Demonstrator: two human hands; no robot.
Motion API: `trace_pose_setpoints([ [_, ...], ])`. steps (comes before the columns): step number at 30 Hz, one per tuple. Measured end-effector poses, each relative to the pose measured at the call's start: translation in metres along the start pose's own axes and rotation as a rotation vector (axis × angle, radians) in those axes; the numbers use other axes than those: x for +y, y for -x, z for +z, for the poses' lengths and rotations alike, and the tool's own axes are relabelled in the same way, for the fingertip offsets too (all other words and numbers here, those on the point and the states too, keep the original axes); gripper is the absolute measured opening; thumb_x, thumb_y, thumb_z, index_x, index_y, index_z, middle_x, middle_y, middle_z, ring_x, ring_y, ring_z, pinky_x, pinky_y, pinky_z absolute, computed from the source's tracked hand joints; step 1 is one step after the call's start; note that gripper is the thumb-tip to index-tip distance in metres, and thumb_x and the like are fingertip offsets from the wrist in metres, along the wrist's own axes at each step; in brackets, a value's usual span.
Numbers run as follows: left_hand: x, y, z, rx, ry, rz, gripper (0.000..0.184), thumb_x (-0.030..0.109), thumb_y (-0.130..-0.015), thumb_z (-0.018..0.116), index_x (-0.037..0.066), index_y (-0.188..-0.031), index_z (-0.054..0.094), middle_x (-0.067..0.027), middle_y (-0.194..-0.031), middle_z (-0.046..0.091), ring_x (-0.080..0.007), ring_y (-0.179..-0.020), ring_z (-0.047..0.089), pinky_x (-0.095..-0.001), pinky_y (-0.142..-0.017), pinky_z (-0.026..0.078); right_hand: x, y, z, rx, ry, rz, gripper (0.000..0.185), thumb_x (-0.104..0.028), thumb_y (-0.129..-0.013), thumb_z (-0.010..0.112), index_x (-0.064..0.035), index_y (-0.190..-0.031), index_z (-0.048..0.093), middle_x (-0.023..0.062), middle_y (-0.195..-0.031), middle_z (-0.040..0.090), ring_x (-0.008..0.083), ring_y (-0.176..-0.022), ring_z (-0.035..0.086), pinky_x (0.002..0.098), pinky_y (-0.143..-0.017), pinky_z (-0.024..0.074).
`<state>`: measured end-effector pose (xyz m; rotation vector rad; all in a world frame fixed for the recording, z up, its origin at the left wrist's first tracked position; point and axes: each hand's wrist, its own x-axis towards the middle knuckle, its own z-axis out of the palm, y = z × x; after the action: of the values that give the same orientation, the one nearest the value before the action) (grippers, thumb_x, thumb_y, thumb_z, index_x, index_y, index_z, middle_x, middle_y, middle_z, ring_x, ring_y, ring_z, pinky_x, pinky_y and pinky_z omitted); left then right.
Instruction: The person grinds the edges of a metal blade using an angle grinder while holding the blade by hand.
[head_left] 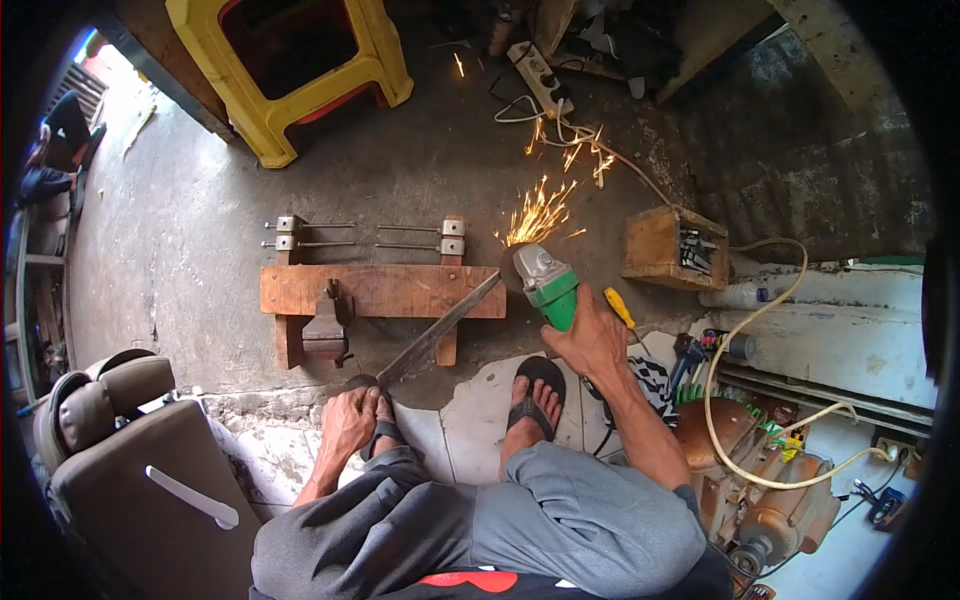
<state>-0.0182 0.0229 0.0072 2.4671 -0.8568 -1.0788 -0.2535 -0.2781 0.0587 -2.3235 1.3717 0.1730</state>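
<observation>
My right hand [595, 342] is wrapped round the body of a green angle grinder [552, 288] with a silver head. Sparks [540, 212] fly forward from its disc, which is mostly hidden. The grinder's head is at the far tip of a long flat metal blade [438, 330], which slants across a low wooden bench [385, 290]. Down by my sandalled left foot, my left hand [352, 422] is closed on the blade's near end. That end is largely covered by the fingers.
A vise [325, 330] is mounted on the bench, with metal rods and clamps behind it. A yellow stool [285, 110] stands ahead. To the right are a wooden box [650, 245], a yellow-handled screwdriver [620, 308], a looping cable [712, 400] and a rusty motor [790, 500]. A folded seat [150, 470] lies left.
</observation>
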Motion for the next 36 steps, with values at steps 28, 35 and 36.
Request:
trace_pose_setpoints([
  [28, -0.002, -0.004, 0.001, -0.078, 0.048, -0.045, 0.046, 0.042, -0.100, 0.054, -0.002, -0.093, 0.068, -0.0283, -0.081, 0.066, -0.0481, -0.080, 0.064, -0.0513, -0.071, 0.048, 0.010, 0.002, 0.018, 0.090, -0.024, -0.053, 0.067, -0.035, -0.076, 0.075, 0.0016, -0.125, 0.047, 0.0328, -0.093, 0.068, 0.0515, -0.084, 0.067, 0.0571, -0.075, 0.0530],
  [35, 0.003, -0.006, -0.002, -0.121, 0.097, -0.100, 0.046, 0.042, -0.101, 0.053, 0.000, -0.095, 0.071, -0.0293, -0.088, 0.067, -0.0488, -0.091, 0.066, -0.0529, -0.077, 0.049, 0.008, 0.001, 0.015, 0.051, -0.034, 0.016, 0.068, -0.036, -0.077, 0.075, 0.0014, -0.126, 0.046, 0.0322, -0.095, 0.069, 0.0518, -0.085, 0.068, 0.0572, -0.077, 0.0528],
  [36, 0.000, -0.007, -0.002, -0.141, 0.096, -0.090, 0.047, 0.043, -0.101, 0.053, 0.000, -0.096, 0.071, -0.0295, -0.089, 0.067, -0.0492, -0.092, 0.066, -0.0525, -0.078, 0.049, 0.009, 0.002, 0.015, 0.053, -0.031, 0.004, 0.068, -0.036, -0.077, 0.075, 0.0016, -0.126, 0.045, 0.0321, -0.095, 0.069, 0.0517, -0.086, 0.068, 0.0569, -0.077, 0.0529],
])
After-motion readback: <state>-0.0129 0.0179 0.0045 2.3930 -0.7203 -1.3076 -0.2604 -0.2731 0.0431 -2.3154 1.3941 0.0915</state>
